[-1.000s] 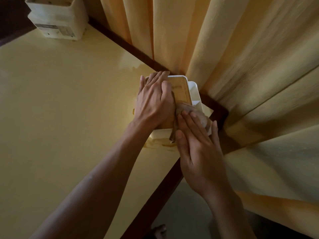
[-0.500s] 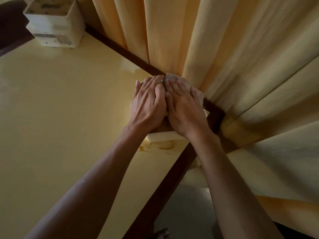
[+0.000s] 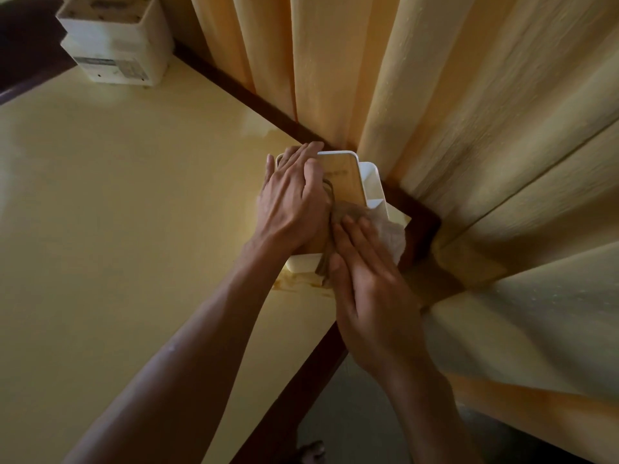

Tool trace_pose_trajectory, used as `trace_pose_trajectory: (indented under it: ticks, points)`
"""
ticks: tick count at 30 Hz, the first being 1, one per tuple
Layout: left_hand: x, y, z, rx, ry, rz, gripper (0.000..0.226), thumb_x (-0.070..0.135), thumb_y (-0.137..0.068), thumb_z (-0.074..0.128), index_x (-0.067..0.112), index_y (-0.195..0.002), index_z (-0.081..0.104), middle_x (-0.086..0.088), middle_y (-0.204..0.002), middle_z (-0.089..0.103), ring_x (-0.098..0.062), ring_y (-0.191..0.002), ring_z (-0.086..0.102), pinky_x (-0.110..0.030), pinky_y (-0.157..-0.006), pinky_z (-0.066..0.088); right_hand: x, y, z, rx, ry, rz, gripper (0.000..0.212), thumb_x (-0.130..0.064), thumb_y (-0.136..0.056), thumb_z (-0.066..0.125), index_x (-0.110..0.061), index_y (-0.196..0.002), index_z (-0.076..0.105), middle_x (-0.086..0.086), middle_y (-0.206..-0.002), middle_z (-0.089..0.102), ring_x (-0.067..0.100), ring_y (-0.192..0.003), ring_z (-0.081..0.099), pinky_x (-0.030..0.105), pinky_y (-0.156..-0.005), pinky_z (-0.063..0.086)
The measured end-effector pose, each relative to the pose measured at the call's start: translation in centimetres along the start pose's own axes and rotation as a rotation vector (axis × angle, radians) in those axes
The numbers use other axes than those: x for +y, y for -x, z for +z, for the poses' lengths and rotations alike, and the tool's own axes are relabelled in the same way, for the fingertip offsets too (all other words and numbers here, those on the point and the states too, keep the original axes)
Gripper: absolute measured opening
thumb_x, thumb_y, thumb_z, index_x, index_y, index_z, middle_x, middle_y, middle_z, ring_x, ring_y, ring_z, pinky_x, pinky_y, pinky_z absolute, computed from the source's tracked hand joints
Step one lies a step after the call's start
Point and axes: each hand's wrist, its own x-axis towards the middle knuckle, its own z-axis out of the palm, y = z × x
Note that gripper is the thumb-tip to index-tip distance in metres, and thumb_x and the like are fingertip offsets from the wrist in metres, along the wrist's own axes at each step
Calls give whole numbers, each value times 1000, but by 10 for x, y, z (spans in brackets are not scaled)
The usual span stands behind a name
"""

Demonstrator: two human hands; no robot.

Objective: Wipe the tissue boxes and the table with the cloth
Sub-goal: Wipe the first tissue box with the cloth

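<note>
A white tissue box with a wooden lid (image 3: 341, 177) stands at the right corner of the yellow table (image 3: 134, 212). My left hand (image 3: 294, 202) lies over the lid's left side, its fingers wrapped over the far edge, steadying the box. My right hand (image 3: 365, 279) presses a crumpled brownish cloth (image 3: 388, 234) with flat fingers on the near right part of the box. A second white tissue box (image 3: 114, 45) stands at the far left corner of the table.
Yellow curtains (image 3: 435, 112) hang close behind and to the right of the box. The table has a dark wooden rim (image 3: 301, 373). A brownish stain (image 3: 301, 281) shows on the table just in front of the box.
My right hand with the cloth has slid back from the far end of the lid to the near right side, uncovering the wooden lid. My left hand has stayed on the box.
</note>
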Motion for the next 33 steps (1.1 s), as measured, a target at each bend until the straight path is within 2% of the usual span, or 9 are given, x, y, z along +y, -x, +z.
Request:
trace_pose_trajectory:
  ticks: [5, 9, 15, 19, 24, 27, 33]
  points:
    - [1, 0, 0, -3, 2, -2, 65, 30, -94, 16, 16, -148, 48, 1, -154, 47, -10, -147, 30, -38, -126, 6, 1, -7, 4, -3, -25, 4, 51, -34, -110, 31, -15, -157, 38, -2, -165, 33, 5, -157, 11, 45, -124, 29]
    - [-1, -1, 1, -3, -10, 9, 64, 31, -95, 16, 17, -149, 48, 1, -155, 47, -10, -148, 29, -37, -126, 6, 4, -45, 2, -92, -33, 29, 56, -40, -108, 25, -22, -160, 29, -7, -169, 21, -6, -151, -6, 38, -128, 17]
    - [-4, -1, 0, -18, -41, 61, 63, 32, -97, 17, 15, -151, 46, -2, -156, 45, -10, -148, 30, -39, -127, 7, 15, -104, 6, -189, 59, -15, 54, -34, -112, 21, -17, -163, 20, 1, -171, 14, 9, -158, -1, 42, -129, 9]
    - [-5, -1, 0, -36, -69, 86, 65, 34, -97, 16, 14, -152, 44, -4, -156, 45, -13, -148, 30, -43, -127, 7, 13, -108, 4, -225, 78, 10, 52, -31, -113, 23, -16, -163, 19, 1, -171, 13, 10, -158, -1, 37, -129, 5]
    - [-4, -2, 1, -28, -70, 39, 65, 30, -96, 15, 14, -153, 42, -2, -161, 38, -12, -153, 19, -36, -127, 3, 5, -73, -1, -162, 10, 18, 62, -41, -104, 19, -18, -161, 29, -3, -169, 20, 3, -155, 0, 39, -129, 15]
    - [-3, -2, 0, -32, -74, 35, 65, 29, -96, 15, 14, -154, 40, 0, -162, 35, -11, -153, 16, -32, -126, -1, 1, -36, -4, -134, -22, 56, 59, -43, -105, 22, -24, -160, 31, -11, -168, 20, -4, -154, -1, 42, -128, 19]
    - [1, 1, 0, -58, -87, 38, 67, 32, -96, 13, 15, -156, 36, 0, -164, 31, -10, -154, 14, -32, -126, -2, 1, 3, -7, -65, -35, 40, 52, -37, -108, 28, -22, -157, 38, -11, -165, 31, -4, -154, 8, 43, -126, 25]
